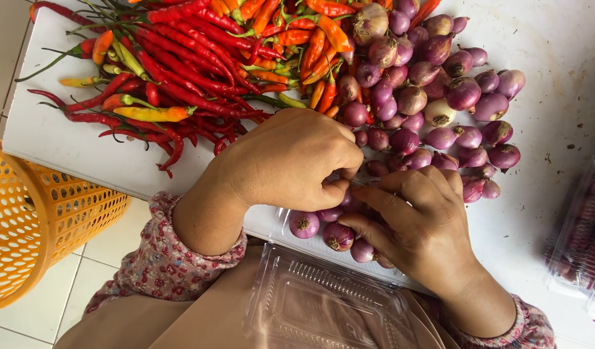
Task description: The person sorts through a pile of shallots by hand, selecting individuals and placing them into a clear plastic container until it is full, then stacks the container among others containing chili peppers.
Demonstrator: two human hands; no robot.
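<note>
At the far left an orange perforated plastic basket (26,226) stands on the tiled floor, beside the white tabletop (64,142). On the tabletop lies a heap of long red, orange and yellow chilli peppers (181,71), stems tangled, apparently sorted apart from the pile of small purple shallots (433,103) to its right. The left hand (291,161) is curled, fingertips pinched together over the clear plastic clamshell tray (323,284), seemingly on a shallot, though what it grips is hidden. The right hand (420,220) is bent narrow, its fingers resting on shallots in the tray, likely to steady them. The shallots there look glossy, round, purple with pale root ends. At the right edge lies a closed clear pack of shallots (582,239).
</note>
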